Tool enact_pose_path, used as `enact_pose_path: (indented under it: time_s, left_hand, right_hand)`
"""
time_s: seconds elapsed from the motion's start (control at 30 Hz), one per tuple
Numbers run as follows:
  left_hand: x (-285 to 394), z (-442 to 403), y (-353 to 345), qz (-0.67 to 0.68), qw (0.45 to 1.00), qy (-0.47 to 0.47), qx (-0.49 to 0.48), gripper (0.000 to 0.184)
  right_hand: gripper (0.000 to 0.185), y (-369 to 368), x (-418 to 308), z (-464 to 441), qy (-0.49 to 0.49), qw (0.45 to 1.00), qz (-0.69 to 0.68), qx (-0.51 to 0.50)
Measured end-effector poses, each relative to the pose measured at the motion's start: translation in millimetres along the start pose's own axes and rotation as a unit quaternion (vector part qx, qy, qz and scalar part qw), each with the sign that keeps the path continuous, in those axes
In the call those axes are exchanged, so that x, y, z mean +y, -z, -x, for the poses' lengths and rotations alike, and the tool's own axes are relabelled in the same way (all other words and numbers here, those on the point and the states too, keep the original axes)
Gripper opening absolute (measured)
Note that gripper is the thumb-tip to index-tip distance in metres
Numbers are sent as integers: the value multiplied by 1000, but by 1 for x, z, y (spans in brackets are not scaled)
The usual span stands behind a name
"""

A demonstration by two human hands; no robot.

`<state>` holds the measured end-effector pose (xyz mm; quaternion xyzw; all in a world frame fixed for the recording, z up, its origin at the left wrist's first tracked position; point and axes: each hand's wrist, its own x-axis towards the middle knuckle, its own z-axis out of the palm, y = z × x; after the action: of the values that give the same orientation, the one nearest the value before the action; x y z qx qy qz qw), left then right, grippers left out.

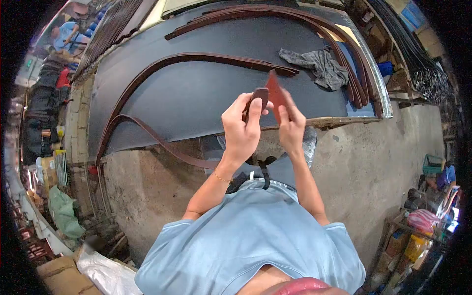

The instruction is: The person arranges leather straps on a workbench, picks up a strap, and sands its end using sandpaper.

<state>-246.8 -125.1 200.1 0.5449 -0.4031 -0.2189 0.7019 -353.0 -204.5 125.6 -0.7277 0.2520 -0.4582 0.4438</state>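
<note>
A brown strap end [260,94] stands up from the left hand [240,125], pinched there with the thumb along its face. Just to the right of that grip, the right hand [291,127] has its fingers closed on a reddish strip [277,91], which is blurred and tilts up toward the left. Whether these 2 pieces belong to the same strap, I cannot tell.

Below and left of the left grip, a strap loop [169,146] hangs off the near edge of the table [196,101] and runs behind the left forearm, which wears a thin bracelet [222,177]. Beyond the grip, a long curved strap [147,71] lies across the dark tabletop, its end near the right hand. Farther out and to the right, a crumpled grey cloth [324,69] lies beside a bundle of curved straps [275,11]. Nearer the wearer than the grip is a light blue shirt [255,236]; far to the left of the grip sits a green bag [66,211], and farther off, another person [65,37].
</note>
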Motion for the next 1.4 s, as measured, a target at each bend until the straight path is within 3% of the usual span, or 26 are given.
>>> enact_pose_path:
  time_s: [0.07,0.1,0.17,0.23,0.3,0.37,0.43,0.57,0.63,0.7,0.77,0.83,0.9,0.97,1.03,1.1,1.17,1.23,1.3,1.37,1.4]
  left_hand:
    - [-2,-3,7,-11,999,30,4,21]
    - [-5,-6,12,-18,998,62,0,20]
    - [-7,-12,17,-14,999,42,-13,20]
    - [1,-12,17,62,991,118,0,23]
    - [-7,-13,21,82,988,134,-2,21]
    - [-6,-14,20,136,972,191,13,20]
    - [2,-12,15,176,965,195,12,19]
    - [-8,-8,18,186,962,198,-29,17]
    - [13,-12,16,231,947,220,34,17]
    - [4,-8,22,186,960,206,28,16]
    - [-4,-8,27,169,964,202,-40,17]
    - [-1,-1,20,147,969,196,-41,16]
    - [9,-18,23,243,946,211,39,16]
    - [1,-19,26,243,949,199,15,16]
    - [-8,-10,17,152,970,186,-28,17]
    - [-4,-12,17,165,968,184,-51,18]
    - [7,-25,26,229,958,171,-14,19]
    - [10,-19,16,223,957,183,16,20]
    - [-11,-12,24,130,959,217,-124,19]
    - [2,-8,17,134,958,235,-98,19]
    - [4,-14,24,190,953,224,-79,20]
  right_hand:
    - [42,2,-29,0,-160,980,-66,100]
    - [42,1,-35,4,-162,979,-68,103]
    - [43,0,-44,9,-4,995,-48,91]
    - [42,0,-49,13,22,996,-28,87]
    - [40,-1,-51,16,52,995,-6,86]
    - [48,-2,-55,17,85,993,-3,76]
    - [61,0,-62,13,231,962,140,-45]
    - [66,14,-64,-23,200,963,148,-106]
    - [66,13,-70,-9,230,946,183,-137]
    - [66,17,-68,-15,262,924,223,-166]
    - [61,22,-60,-24,240,938,200,-148]
    - [60,22,-61,-8,242,935,200,-163]
    - [57,17,-65,-7,278,922,206,-172]
    - [58,16,-68,-9,266,917,226,-194]
    - [57,18,-61,-30,229,949,186,-114]
    - [58,24,-76,-29,191,949,208,-140]
    - [61,14,-72,-15,263,925,220,-163]
    - [64,14,-64,-25,273,926,216,-144]
    - [70,26,-57,-50,212,954,172,-121]
    - [74,37,-61,-61,159,975,131,-86]
    - [79,37,-56,-62,142,988,63,-23]
